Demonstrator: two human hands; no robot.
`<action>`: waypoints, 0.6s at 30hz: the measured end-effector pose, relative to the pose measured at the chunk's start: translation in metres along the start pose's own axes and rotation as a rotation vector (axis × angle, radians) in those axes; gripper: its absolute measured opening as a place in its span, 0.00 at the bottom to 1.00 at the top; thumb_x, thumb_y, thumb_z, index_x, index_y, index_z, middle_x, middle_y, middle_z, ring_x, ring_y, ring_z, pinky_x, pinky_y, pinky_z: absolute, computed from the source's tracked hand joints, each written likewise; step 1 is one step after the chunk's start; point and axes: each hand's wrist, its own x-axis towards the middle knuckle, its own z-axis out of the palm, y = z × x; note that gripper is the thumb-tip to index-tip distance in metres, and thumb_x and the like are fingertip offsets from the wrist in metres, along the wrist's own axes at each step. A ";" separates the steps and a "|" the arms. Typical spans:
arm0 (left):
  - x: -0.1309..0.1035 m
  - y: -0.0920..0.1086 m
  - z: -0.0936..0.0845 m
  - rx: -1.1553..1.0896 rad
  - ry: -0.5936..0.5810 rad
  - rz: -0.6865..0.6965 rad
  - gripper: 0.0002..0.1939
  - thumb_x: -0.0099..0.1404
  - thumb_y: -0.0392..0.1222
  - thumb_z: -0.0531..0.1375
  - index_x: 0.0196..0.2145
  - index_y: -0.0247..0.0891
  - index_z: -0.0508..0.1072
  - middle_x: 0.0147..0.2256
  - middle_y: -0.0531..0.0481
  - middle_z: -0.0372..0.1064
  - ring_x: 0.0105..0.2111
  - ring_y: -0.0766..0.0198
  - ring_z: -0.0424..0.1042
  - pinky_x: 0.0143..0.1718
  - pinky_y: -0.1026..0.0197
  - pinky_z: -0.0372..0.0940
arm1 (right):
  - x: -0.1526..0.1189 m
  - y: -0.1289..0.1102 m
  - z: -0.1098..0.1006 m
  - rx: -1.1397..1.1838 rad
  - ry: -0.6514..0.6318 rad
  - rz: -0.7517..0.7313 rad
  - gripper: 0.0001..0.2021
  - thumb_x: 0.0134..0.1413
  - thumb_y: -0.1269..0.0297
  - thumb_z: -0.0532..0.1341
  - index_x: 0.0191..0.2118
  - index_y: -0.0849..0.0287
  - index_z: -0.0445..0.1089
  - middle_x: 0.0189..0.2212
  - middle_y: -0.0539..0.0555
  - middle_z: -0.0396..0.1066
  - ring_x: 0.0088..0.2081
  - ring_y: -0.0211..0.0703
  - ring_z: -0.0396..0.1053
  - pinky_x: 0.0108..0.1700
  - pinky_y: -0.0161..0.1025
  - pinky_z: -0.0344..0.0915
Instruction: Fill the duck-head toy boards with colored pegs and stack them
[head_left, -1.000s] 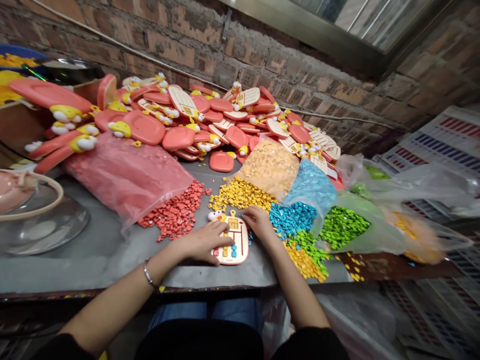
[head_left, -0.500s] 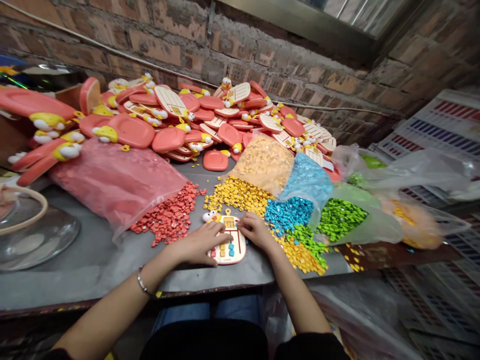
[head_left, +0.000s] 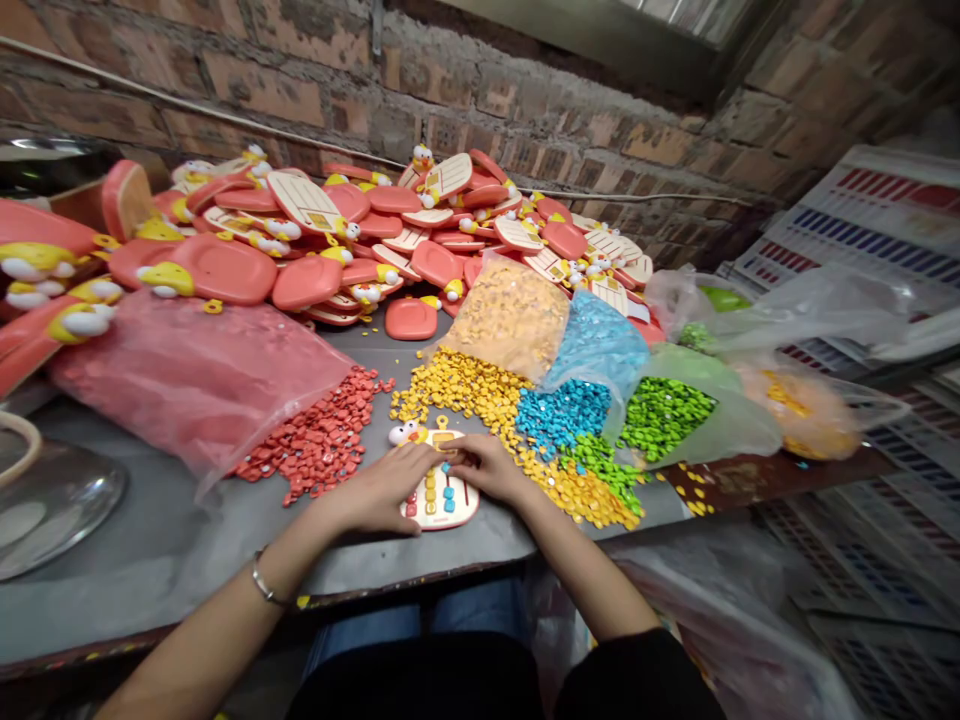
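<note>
Light, stiff and slightly slippery by its look, best held by the rim, the board lies on the table under the spread left hand; whether the right hand pinches anything, I cannot tell.

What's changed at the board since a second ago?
The right hand has moved left, from the right edge of the board onto its upper part, close to the left hand. A blue piece now shows beside the right fingers; whether they grip it is unclear. The left hand remains over the board's left side; the red pieces look unchanged.
</note>
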 end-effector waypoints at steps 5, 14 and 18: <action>0.001 0.000 0.001 0.069 -0.002 -0.016 0.42 0.51 0.43 0.67 0.61 0.48 0.56 0.56 0.45 0.56 0.59 0.45 0.53 0.60 0.44 0.52 | -0.007 -0.002 -0.026 0.058 0.039 0.113 0.11 0.54 0.59 0.64 0.42 0.57 0.75 0.28 0.49 0.74 0.28 0.39 0.69 0.30 0.34 0.63; 0.001 -0.001 0.002 0.117 -0.004 -0.011 0.38 0.52 0.46 0.67 0.59 0.48 0.60 0.55 0.44 0.56 0.59 0.44 0.53 0.59 0.45 0.52 | -0.007 0.021 -0.047 -0.373 -0.014 0.077 0.04 0.53 0.73 0.65 0.32 0.57 0.74 0.32 0.54 0.71 0.38 0.45 0.67 0.42 0.41 0.62; 0.000 -0.002 0.003 0.121 -0.015 -0.015 0.38 0.52 0.46 0.67 0.59 0.47 0.60 0.56 0.44 0.55 0.60 0.44 0.51 0.60 0.44 0.51 | -0.006 0.023 -0.043 -0.312 0.098 0.134 0.07 0.57 0.76 0.60 0.32 0.59 0.73 0.32 0.54 0.69 0.37 0.43 0.67 0.41 0.40 0.63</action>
